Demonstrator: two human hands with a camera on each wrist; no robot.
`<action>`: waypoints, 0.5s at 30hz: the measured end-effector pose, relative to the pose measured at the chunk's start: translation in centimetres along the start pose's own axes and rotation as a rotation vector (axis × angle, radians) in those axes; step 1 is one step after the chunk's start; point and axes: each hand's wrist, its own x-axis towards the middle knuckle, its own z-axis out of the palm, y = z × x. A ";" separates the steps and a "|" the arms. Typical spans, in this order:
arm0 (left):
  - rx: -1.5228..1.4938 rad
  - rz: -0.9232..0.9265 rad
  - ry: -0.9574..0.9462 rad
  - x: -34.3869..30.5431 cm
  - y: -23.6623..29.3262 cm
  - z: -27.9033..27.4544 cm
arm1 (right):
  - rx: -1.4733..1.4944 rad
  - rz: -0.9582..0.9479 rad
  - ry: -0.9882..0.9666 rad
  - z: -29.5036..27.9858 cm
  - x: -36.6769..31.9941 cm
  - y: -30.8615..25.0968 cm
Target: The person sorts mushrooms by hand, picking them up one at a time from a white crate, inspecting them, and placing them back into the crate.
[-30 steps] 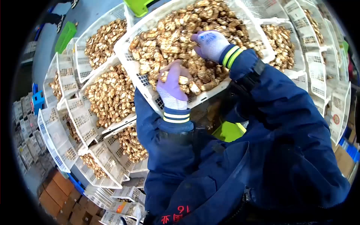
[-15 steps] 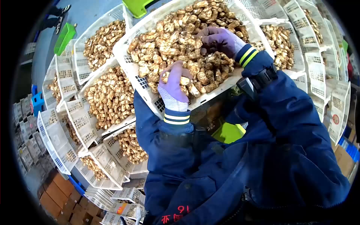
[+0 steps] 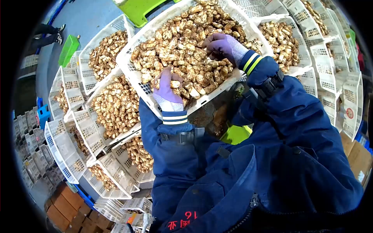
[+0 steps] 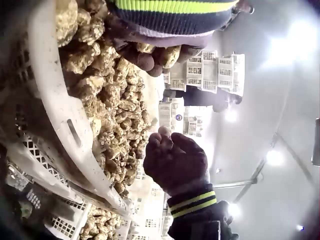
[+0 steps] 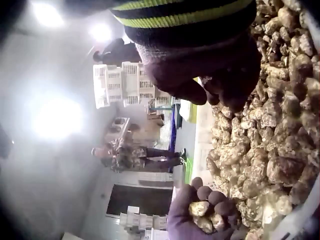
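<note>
A white plastic crate [image 3: 123, 57] heaped with stubby brown-and-cream mushrooms [image 3: 182, 42] is in front of me. My left hand [image 3: 168, 87], in a purple-coated glove, is at the crate's near left corner. Its fingers curl round several mushrooms [image 5: 202, 217], seen cupped in the palm in the right wrist view. Over the right part of the heap is my right hand [image 3: 225, 46], gloved alike, with its fingers bent. A pale spot shows at its fingertips [image 4: 164, 132] in the left wrist view; I cannot tell whether that is a mushroom.
More mushroom-filled white crates [image 3: 112, 105] stand on my left, with others [image 3: 279, 42] on my right. A green stool [image 3: 140, 9] is beyond the main crate, and something lime green [image 3: 236, 134] lies below it. A person [image 5: 135, 157] stands farther off.
My right hand turned and reached into the heap, then shifted slightly left and up. My left hand keeps its hold on the mushrooms. The head view has shifted a little.
</note>
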 end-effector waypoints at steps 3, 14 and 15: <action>0.078 0.120 -0.040 0.1 0.5 0.1 | -0.659 -0.065 -0.064 2.0 1.0 -0.9; -0.055 0.078 0.154 0.8 2.6 1.6 | -0.906 -0.148 -0.233 1.0 5.8 2.7; 0.058 0.224 0.142 0.8 1.9 1.7 | -0.789 -0.107 -0.172 0.3 4.9 2.6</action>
